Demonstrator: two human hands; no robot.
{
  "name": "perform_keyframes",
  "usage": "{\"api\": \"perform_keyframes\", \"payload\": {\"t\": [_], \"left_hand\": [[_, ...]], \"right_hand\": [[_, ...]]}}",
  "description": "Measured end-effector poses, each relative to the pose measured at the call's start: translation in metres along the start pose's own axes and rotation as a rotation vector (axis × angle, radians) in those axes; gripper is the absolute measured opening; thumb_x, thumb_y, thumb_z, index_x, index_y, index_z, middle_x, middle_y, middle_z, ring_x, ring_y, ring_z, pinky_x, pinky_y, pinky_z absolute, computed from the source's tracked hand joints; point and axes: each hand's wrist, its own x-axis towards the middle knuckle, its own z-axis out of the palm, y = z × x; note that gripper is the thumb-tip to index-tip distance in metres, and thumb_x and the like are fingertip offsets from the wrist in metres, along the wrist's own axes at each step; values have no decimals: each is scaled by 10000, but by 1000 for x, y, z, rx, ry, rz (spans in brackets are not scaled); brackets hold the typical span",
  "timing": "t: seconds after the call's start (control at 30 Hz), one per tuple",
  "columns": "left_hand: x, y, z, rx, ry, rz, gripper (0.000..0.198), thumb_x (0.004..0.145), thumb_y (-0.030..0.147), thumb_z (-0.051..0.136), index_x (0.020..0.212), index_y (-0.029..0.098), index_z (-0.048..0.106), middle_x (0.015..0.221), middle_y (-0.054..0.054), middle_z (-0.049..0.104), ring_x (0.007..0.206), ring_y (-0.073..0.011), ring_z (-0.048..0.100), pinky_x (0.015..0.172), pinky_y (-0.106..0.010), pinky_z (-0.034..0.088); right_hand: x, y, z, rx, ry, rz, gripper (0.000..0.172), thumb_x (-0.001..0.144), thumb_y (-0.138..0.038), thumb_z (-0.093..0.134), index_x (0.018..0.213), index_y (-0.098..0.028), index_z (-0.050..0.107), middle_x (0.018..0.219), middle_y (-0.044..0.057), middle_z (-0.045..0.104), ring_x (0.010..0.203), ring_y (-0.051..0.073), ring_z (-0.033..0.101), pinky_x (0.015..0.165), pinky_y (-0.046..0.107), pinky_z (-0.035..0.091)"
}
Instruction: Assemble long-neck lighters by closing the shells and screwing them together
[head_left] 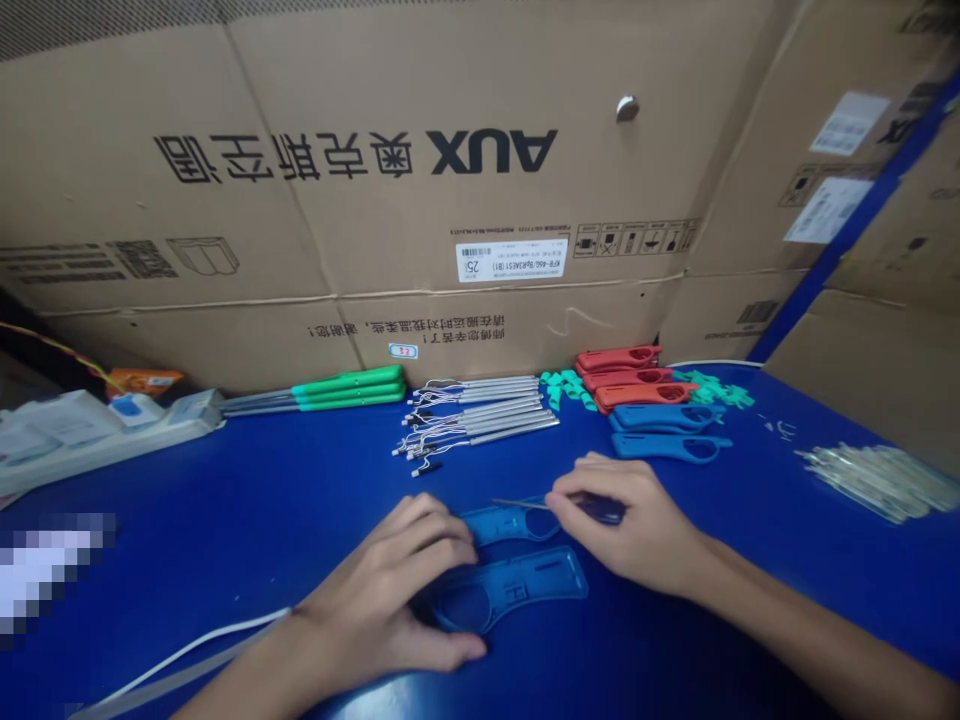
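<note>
Two blue plastic handle shells lie on the blue table in front of me: a near shell (517, 585) and a far shell (510, 522). My left hand (397, 600) rests on their left ends, its fingers curled over them. My right hand (630, 525) is pinched on a thin metal rod (517, 504) that lies across the far shell. A dark part shows under its fingers.
Behind are metal tubes with wires (480, 415), green-handled pieces (345, 388), red shells (622, 375), blue shells (667, 430) and small green clips (712, 390). Clear parts (885, 478) lie at right. A white power strip (97, 435) is at left. Cardboard boxes (450, 200) wall the back.
</note>
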Motion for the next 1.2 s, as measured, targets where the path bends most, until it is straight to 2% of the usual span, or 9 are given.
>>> {"api": "perform_keyframes", "payload": {"t": [0.07, 0.17, 0.37, 0.53, 0.73, 0.93, 1.2], "left_hand": [[-1, 1, -5, 58, -56, -88, 467, 698, 414, 784, 1061, 206, 578, 1055, -75, 612, 957, -250, 529, 855, -418, 449], [-2, 2, -8, 92, -113, -172, 419, 696, 376, 763, 1044, 226, 585, 1081, -60, 589, 975, -252, 518, 896, -451, 414], [-3, 1, -2, 70, -149, -215, 369, 741, 383, 724, 1040, 228, 574, 1082, -46, 588, 983, -240, 520, 906, -439, 398], [-4, 0, -2, 98, -164, -217, 413, 755, 405, 708, 1096, 224, 563, 1096, -51, 588, 984, -241, 522, 926, -457, 388], [-4, 1, -1, 74, -143, -255, 378, 737, 391, 713, 1045, 223, 572, 1070, -41, 587, 967, -232, 529, 943, -464, 381], [-3, 2, -2, 51, -135, -264, 355, 728, 349, 705, 1030, 213, 577, 1044, -40, 596, 947, -225, 541, 967, -475, 370], [-4, 3, -2, 43, -91, -223, 346, 747, 335, 699, 1054, 210, 601, 1038, -47, 610, 955, -226, 553, 925, -439, 408]], "right_hand": [[1, 4, -4, -53, 10, -50, 227, 833, -134, 564, 615, -151, 625, 516, -26, 558, 488, 87, 437, 612, 280, 344], [1, 6, -4, -39, -48, -75, 267, 826, -109, 531, 566, -152, 572, 487, -35, 511, 482, 84, 386, 598, 280, 326], [-2, 1, 3, 14, -196, -52, 139, 800, -112, 585, 673, -155, 620, 599, -21, 608, 563, 96, 477, 661, 277, 370], [-6, 0, 7, 32, -244, -61, 112, 817, -116, 591, 728, -167, 636, 660, -26, 641, 595, 96, 510, 712, 270, 401], [-4, 2, 6, 1, -199, -116, 126, 835, -115, 570, 756, -166, 654, 657, -7, 657, 590, 111, 518, 680, 277, 393], [-1, 4, 1, -43, -122, -130, 160, 833, -109, 556, 696, -151, 626, 576, -7, 587, 551, 109, 444, 632, 283, 355], [-2, 3, 0, -44, -132, -142, 164, 827, -103, 558, 685, -139, 630, 569, -8, 584, 540, 100, 449, 630, 281, 363]]}}
